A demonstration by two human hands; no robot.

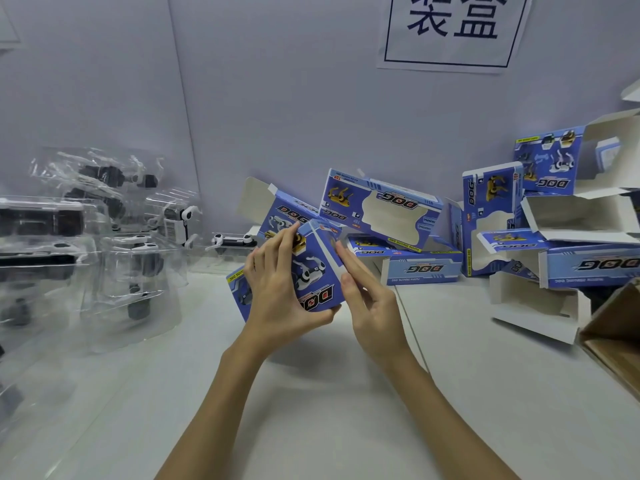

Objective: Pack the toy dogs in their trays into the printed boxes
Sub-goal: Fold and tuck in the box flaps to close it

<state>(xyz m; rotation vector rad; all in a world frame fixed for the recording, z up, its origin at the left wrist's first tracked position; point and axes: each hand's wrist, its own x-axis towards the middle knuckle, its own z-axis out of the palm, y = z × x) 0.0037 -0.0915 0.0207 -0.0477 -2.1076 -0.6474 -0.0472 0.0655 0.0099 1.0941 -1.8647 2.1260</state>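
**Both hands on one printed box above the table**

Both hands were seen at the middle of the view, raised over the white table (311, 393). A blue printed box (313, 271) marked "DOG" was gripped by the left hand (277, 289), with the thumb curled under its lower edge and the fingers laid up along its left side. The right hand (370, 306) was set against the box's right edge, its fingers straight and touching the white flap end; nothing was enclosed by it. The box was held tilted, clear of the tabletop.

Behind it, against the wall, a heap of more printed boxes (381, 206) was piled, several with open white flaps, spreading to the right edge. To the left, well apart from the held box, a stack of clear trays (104, 230) with black-and-white toy dogs (233, 240) was placed, partly blurred. A brown carton (616, 337) was shown at the right edge. A paper sign (453, 29) was fixed on the wall above.
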